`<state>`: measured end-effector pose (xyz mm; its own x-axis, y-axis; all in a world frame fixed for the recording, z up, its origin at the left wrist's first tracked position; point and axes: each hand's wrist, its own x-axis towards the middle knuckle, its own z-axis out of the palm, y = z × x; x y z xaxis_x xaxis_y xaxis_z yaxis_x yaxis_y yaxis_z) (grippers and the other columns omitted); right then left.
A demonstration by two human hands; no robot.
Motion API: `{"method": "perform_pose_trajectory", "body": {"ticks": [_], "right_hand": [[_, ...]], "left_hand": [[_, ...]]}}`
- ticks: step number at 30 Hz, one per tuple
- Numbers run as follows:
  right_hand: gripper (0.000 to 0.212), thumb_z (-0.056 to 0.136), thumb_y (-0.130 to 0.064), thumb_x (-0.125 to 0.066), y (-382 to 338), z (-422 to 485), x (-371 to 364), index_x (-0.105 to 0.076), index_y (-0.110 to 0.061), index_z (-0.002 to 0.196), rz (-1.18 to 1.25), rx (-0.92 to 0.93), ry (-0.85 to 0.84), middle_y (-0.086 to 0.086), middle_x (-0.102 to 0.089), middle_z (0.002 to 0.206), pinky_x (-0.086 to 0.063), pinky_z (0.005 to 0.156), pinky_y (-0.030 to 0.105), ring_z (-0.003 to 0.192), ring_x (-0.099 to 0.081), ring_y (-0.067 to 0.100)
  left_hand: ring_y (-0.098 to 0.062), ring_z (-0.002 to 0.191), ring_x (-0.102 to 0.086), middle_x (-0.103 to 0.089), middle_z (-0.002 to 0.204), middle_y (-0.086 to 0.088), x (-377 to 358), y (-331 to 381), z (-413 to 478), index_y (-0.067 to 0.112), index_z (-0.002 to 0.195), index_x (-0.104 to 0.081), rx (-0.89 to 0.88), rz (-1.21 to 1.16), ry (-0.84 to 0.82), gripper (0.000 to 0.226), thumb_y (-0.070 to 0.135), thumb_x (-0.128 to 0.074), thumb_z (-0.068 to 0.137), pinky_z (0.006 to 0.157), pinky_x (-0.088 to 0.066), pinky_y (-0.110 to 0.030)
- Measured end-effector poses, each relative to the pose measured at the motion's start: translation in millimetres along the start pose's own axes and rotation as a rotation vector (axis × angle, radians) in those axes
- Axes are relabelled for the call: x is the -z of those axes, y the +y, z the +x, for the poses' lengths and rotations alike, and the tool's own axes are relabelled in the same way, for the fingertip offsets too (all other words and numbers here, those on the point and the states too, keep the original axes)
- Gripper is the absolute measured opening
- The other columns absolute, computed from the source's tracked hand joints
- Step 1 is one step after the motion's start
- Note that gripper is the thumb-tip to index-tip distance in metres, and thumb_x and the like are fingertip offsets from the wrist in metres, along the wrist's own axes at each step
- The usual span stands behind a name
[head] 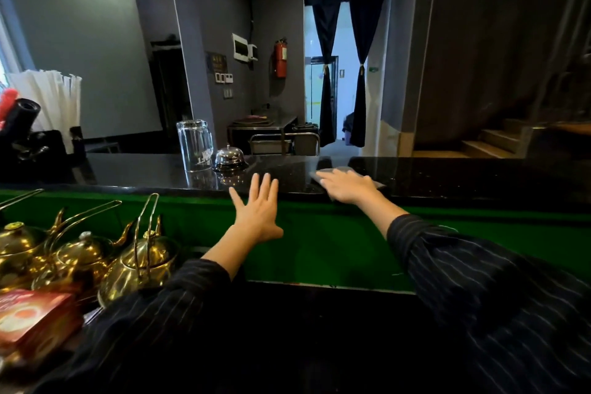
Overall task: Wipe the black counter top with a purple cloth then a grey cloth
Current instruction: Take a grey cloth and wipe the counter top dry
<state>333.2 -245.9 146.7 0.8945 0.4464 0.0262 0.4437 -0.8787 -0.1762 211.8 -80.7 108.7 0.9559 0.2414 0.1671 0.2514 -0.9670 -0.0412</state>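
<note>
The black counter top [447, 174] runs across the middle of the view, glossy and speckled. A grey cloth [343, 170] lies flat on it right of centre. My right hand [347, 185] presses down on the cloth with fingers spread, covering its near part. My left hand [257, 211] hovers in front of the counter's near edge, fingers apart and pointing up, holding nothing. No purple cloth shows in the view.
An upturned glass jug [195, 145] and a silver service bell [229, 157] stand on the counter left of my hands. Brass teapots [134, 261] and a red box [32, 318] sit on the lower ledge at left. White straws [51, 99] stand at far left.
</note>
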Motion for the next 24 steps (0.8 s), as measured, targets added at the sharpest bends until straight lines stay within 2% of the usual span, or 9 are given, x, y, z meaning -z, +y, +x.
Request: {"method": "perform_pose_trajectory", "body": {"ticks": [5,7,9,11,15,19,20,21,24], "right_hand": [[0.051,0.099,-0.04,-0.019,40.1,-22.4,-1.0,-0.023,-0.042,0.15,-0.078,-0.205,0.123,0.001,-0.025,0.16,-0.018,0.111,0.056,0.144,-0.024,0.034],[0.049,0.1,-0.042,-0.02,45.1,-29.7,-1.2,-0.024,-0.045,0.149,-0.088,-0.119,0.132,-0.004,-0.025,0.16,-0.018,0.111,0.057,0.146,-0.024,0.03],[0.047,0.101,-0.047,-0.021,64.1,-35.6,9.2,-0.025,-0.05,0.147,-0.024,0.015,0.048,-0.012,-0.023,0.16,-0.015,0.113,0.058,0.147,-0.021,0.024],[0.046,0.101,-0.05,-0.02,99.6,-39.7,21.8,-0.024,-0.051,0.147,0.019,0.002,-0.017,-0.015,-0.019,0.16,-0.01,0.114,0.058,0.149,-0.017,0.021],[0.056,0.095,-0.05,-0.02,173.6,-38.2,28.3,-0.019,-0.042,0.15,-0.049,-0.363,0.048,-0.007,-0.017,0.162,-0.013,0.116,0.057,0.148,-0.019,0.026],[0.056,0.098,-0.043,-0.029,152.7,-26.4,36.1,-0.019,-0.034,0.152,-0.076,-0.71,0.036,0.012,-0.016,0.161,-0.013,0.114,0.058,0.144,-0.016,0.042],[0.055,0.097,-0.043,-0.03,133.0,-23.1,35.8,-0.022,-0.034,0.151,-0.101,-0.711,0.035,0.018,-0.016,0.16,-0.014,0.113,0.06,0.143,-0.017,0.046],[0.054,0.097,-0.044,-0.03,115.1,-15.9,32.1,-0.026,-0.035,0.149,-0.109,-0.634,0.04,0.02,-0.016,0.159,-0.015,0.112,0.063,0.142,-0.017,0.049],[0.048,0.097,-0.041,-0.026,57.6,0.0,14.1,-0.028,-0.048,0.144,-0.113,-0.183,0.018,0.008,-0.021,0.161,-0.016,0.108,0.065,0.143,-0.022,0.043]], "left_hand": [[-0.027,0.144,0.024,0.018,0.159,-0.007,-2.5,66.7,0.9,0.013,0.148,0.014,-0.171,-0.023,0.007,0.109,0.035,-0.065,0.077,0.108,0.009,-0.07],[-0.027,0.145,0.022,0.015,0.16,-0.008,-3.2,87.1,6.2,0.012,0.149,0.012,-0.215,-0.011,0.028,0.108,0.037,-0.065,0.077,0.109,0.009,-0.069],[-0.028,0.146,0.018,0.011,0.16,-0.009,-7.8,97.4,9.8,0.012,0.149,0.01,-0.221,0.009,0.068,0.107,0.039,-0.064,0.077,0.108,0.01,-0.07],[-0.027,0.147,0.013,0.006,0.16,-0.009,-15.0,97.8,10.1,0.013,0.149,0.01,-0.221,0.03,0.129,0.107,0.04,-0.063,0.076,0.108,0.011,-0.07],[-0.027,0.148,0.01,0.005,0.16,-0.009,-20.2,92.5,13.2,0.014,0.149,0.012,-0.252,0.01,0.144,0.109,0.041,-0.063,0.075,0.109,0.011,-0.069],[-0.028,0.147,0.011,0.008,0.16,-0.009,-7.8,93.3,18.6,0.013,0.149,0.012,-0.277,0.017,0.033,0.113,0.047,-0.064,0.073,0.107,0.01,-0.069],[-0.028,0.147,0.01,0.009,0.16,-0.009,-3.9,92.7,20.0,0.013,0.149,0.012,-0.284,0.02,0.005,0.114,0.047,-0.065,0.073,0.107,0.009,-0.068],[-0.028,0.148,0.009,0.008,0.16,-0.008,-0.4,91.7,22.0,0.014,0.149,0.011,-0.295,0.02,-0.018,0.114,0.047,-0.067,0.073,0.109,0.007,-0.067],[-0.028,0.147,-0.003,-0.006,0.159,-0.008,9.7,87.9,27.7,0.017,0.15,-0.003,-0.331,-0.034,-0.044,0.109,0.046,-0.072,0.07,0.113,-0.003,-0.061]]}}
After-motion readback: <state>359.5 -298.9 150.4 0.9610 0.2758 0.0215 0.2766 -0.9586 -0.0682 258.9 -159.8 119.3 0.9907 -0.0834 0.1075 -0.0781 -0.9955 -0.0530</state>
